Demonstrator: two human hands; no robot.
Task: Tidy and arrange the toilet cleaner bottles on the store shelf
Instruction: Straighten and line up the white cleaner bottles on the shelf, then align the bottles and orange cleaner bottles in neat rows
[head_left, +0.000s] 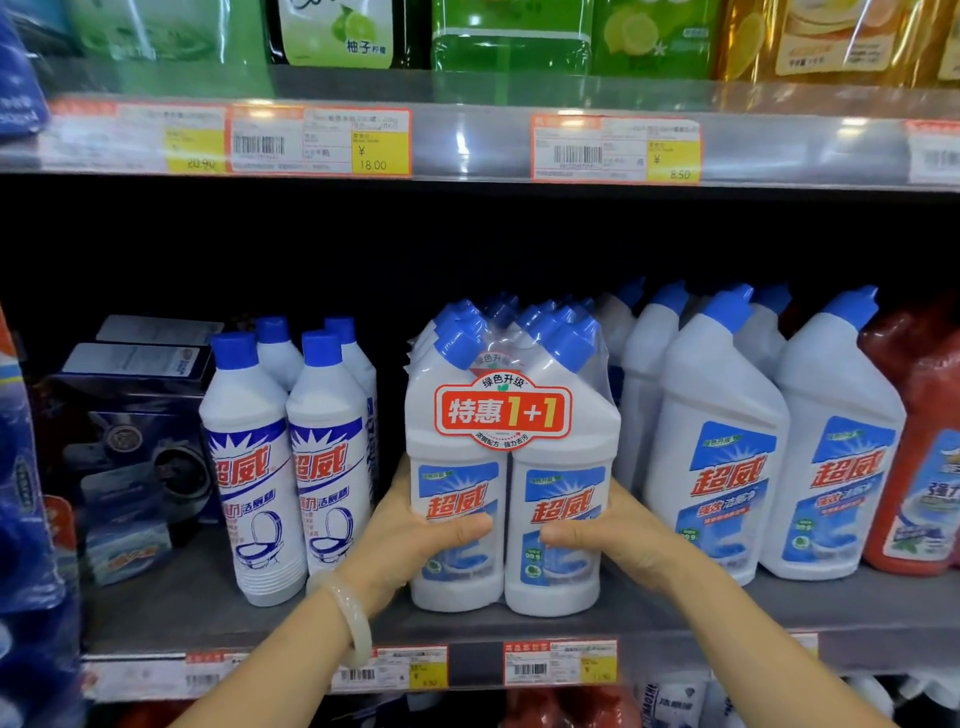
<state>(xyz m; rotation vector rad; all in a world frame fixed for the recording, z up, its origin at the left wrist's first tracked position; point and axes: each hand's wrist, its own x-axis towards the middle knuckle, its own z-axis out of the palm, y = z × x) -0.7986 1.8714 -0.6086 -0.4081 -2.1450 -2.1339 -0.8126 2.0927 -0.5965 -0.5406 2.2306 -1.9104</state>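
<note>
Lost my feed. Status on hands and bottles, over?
Left hand and right hand grip shrink-wrapped twin pack of white, blue-capped toilet cleaner bottles. Pack upright, grey shelf front. Loose bottles close both sides.

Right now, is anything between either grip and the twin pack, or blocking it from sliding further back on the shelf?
Nothing between: the left grip and right grip hold the twin pack by its sides. Behind it, more wrapped packs stand close, so it likely cannot slide back far.

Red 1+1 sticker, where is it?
In the head view the red sticker is in the middle, on the twin pack that the left hand and right hand hold, between straight bottles and bent-neck bottles.
</note>
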